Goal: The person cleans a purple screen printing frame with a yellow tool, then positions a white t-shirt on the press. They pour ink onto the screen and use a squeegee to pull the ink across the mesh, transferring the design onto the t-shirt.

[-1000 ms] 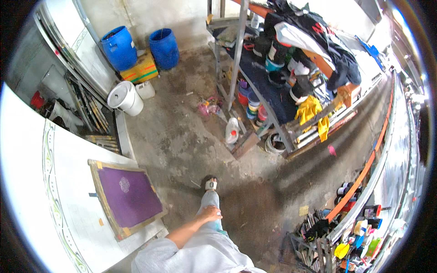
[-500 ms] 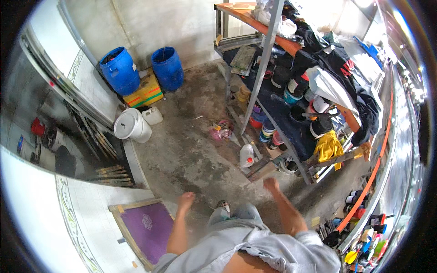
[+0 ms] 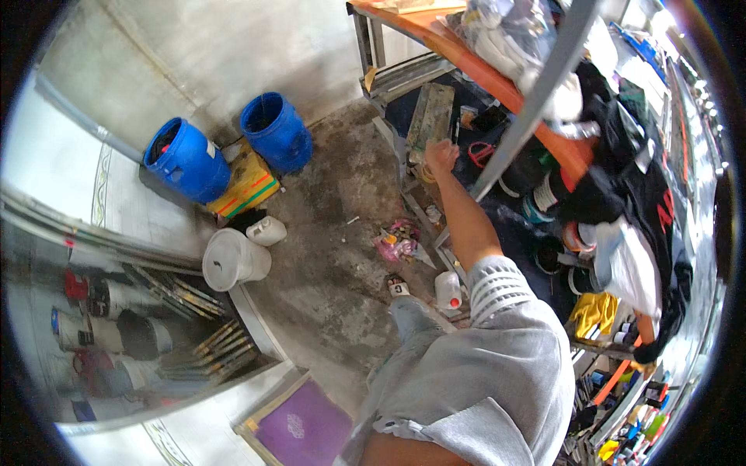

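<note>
My right arm stretches forward over the edge of the dark-covered lower shelf (image 3: 396,113). At its end, my right hand (image 3: 441,157) is over the near end of a worn, paint-stained flat board (image 3: 432,116). The fingers look bent, but they are too small and soft in the picture to tell whether they touch or grip it. To the right of the hand lies a red-handled item (image 3: 481,153), possibly scissors. My left hand is out of view.
A grey metal post (image 3: 536,97) slants up close to my right forearm. Paint tubs (image 3: 548,190) and dark cloth crowd the shelf. Two blue barrels (image 3: 186,159), a white lidded bucket (image 3: 233,260) and a white jug (image 3: 447,290) stand on the floor; a purple framed screen (image 3: 307,427) leans at lower left.
I have moved toward the shelf and turned. My right hand has gone from beside my body forward to the board. My left hand has left the view.
</note>
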`<action>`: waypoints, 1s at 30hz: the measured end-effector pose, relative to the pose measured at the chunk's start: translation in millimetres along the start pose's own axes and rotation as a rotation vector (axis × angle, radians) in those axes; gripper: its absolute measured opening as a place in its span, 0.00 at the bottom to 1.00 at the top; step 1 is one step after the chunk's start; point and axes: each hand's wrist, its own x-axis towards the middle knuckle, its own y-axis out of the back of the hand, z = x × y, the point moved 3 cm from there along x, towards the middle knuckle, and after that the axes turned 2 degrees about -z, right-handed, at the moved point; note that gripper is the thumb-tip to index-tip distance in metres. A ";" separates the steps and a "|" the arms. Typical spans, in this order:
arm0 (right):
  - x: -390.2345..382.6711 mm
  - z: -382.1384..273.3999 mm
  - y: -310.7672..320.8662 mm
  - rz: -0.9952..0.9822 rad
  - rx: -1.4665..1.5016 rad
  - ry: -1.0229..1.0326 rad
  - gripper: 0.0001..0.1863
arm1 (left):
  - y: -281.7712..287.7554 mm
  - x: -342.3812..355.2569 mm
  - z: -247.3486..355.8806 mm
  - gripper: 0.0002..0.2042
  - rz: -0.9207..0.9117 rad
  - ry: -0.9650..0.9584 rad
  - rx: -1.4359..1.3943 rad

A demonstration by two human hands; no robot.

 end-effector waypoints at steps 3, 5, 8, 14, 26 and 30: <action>68.4 16.5 -1.7 0.029 -0.011 -0.237 0.43 | -9.1 24.0 48.2 0.13 -0.080 0.035 -0.035; 94.0 41.2 -12.8 0.022 -0.025 -0.274 0.44 | -9.1 37.0 68.9 0.14 -0.119 0.048 -0.047; 83.0 21.9 -16.1 -0.172 0.010 -0.332 0.44 | 6.1 31.9 75.9 0.14 -0.092 0.080 -0.055; 48.4 7.6 -23.7 -0.371 0.837 -0.276 0.31 | 30.6 66.2 75.4 0.15 0.002 -0.178 0.111; -487.0 55.5 95.7 -2.503 2.163 -0.502 0.26 | 26.6 -43.3 393.7 0.35 -0.945 -0.648 -1.139; -563.6 127.9 120.7 -2.101 1.312 -0.560 0.29 | 33.5 -130.9 367.4 0.27 -0.713 -0.520 -1.243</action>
